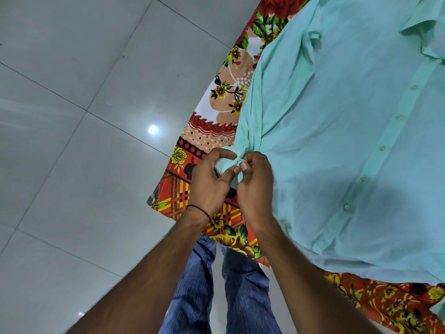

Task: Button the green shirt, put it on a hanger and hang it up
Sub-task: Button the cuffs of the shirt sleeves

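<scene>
I see a grey tiled floor [72, 116] to the left of my grips, with a ceiling light reflected in it. A floral sheet [199, 138] in red, yellow and white covers the surface in front of me. I cannot tell whether a bed or a counter lies under it.

The green shirt [337, 116] lies spread flat on the sheet, ahead and to the right of both grips. Its placket is done up, with a row of buttons [382, 148] running along it. The collar [423, 27] sits at the far right.

My left grip [209, 186] and right grip [256, 186] are together at the sheet's near edge, thumbs almost touching. Both have their fingers curled around the sleeve cuff [226, 165], which is bunched between them. The fabric is drawn into tight creases just beyond the right grip.

A black thread [199, 210] circles my left wrist. Below the grips, blue jeans [240, 285] show against the floor.
</scene>
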